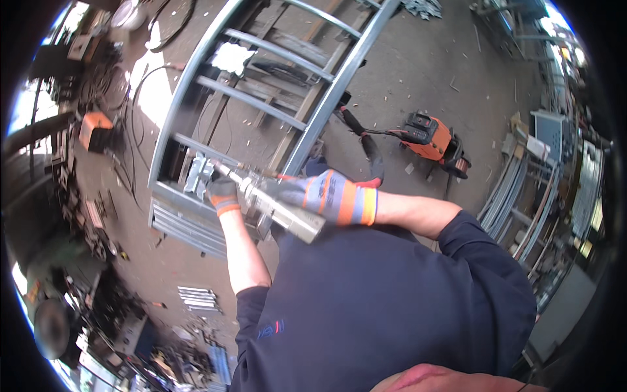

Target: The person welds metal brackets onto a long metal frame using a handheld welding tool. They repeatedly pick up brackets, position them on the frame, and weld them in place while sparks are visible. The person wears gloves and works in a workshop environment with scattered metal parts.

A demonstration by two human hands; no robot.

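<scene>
While right fingers (pixel 287 191) clasp tool (pixel 284 217), left fingers (pixel 219 187): hold unclear; gaps between frame edges (pixel 341 88)

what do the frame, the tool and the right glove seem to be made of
Frame: metal, probably galvanised steel, as it looks silvery grey with shiny highlights.
Tool: perhaps a plastic or painted metal body; its smooth, drab grey surface leaves that open.
Right glove: probably matte knit fabric, judging by its snug fit and grey and orange bands.
</scene>
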